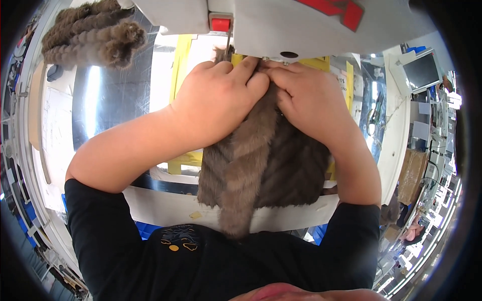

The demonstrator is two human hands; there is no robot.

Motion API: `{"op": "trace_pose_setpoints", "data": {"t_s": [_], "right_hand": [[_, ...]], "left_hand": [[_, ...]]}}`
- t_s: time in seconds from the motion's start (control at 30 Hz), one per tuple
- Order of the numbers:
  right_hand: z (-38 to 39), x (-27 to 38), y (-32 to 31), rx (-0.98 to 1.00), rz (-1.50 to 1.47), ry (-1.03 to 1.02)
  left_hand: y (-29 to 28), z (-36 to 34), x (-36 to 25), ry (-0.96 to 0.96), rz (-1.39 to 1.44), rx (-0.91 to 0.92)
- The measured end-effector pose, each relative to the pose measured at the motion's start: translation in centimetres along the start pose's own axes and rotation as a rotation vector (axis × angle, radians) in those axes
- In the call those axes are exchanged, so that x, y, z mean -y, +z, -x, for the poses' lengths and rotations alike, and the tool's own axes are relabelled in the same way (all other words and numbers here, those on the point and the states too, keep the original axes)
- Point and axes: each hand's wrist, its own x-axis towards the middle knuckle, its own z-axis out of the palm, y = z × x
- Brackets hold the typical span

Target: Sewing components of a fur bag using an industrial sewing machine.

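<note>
Your left hand (216, 98) and right hand (310, 98) come together at the top of the brown fur piece (298, 163), thumbs side by side, fingers bent and closed on it; some of your fingertips are hidden, so the exact pinch cannot be told. The fur lies in front of you, its upper end between your hands and its wide body spread down over the table's white front edge (168, 209). A lighter fur strip (246, 168) runs down it toward your black shirt (226, 273); you cannot tell here whether the two are joined.

Just beyond your fingers is the white machine head (321, 37), with a red part (220, 24) to its left. Yellow tape (181, 65) marks the surface beside your left hand. Farther out, fluffy brown fur lengths (93, 40) lie at upper left, and a monitor (423, 71) stands at right.
</note>
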Motion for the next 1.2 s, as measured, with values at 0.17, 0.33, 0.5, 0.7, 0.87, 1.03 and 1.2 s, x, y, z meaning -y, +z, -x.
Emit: {"op": "trace_pose_setpoints", "data": {"t_s": [0.17,0.33,0.5,0.7,0.87,1.03,1.2], "right_hand": [[-0.1,0.0,-0.1,0.048,0.050,0.007],[-0.1,0.5,-0.3,0.062,0.039,0.016],[0.0,0.3,0.0,0.059,0.079,0.028],[-0.1,0.1,-0.4,0.037,0.022,0.022],[0.2,-0.1,-0.7,0.018,-0.018,0.012],[0.3,-0.5,-0.8,0.002,-0.010,-0.005],[0.4,-1.0,-0.7,-0.007,-0.011,-0.049]], "left_hand": [[-0.4,0.2,-0.2,0.001,-0.025,0.043],[0.0,0.4,-0.2,-0.017,-0.012,-0.016],[-0.1,0.2,-0.2,-0.022,-0.006,0.011],[0.1,-0.1,-0.1,-0.042,0.038,0.030],[0.3,-0.5,-0.4,-0.052,0.047,0.078],[1.0,-0.9,-0.4,0.004,0.014,-0.118],[0.8,-0.9,-0.6,0.008,0.036,-0.102]]}}
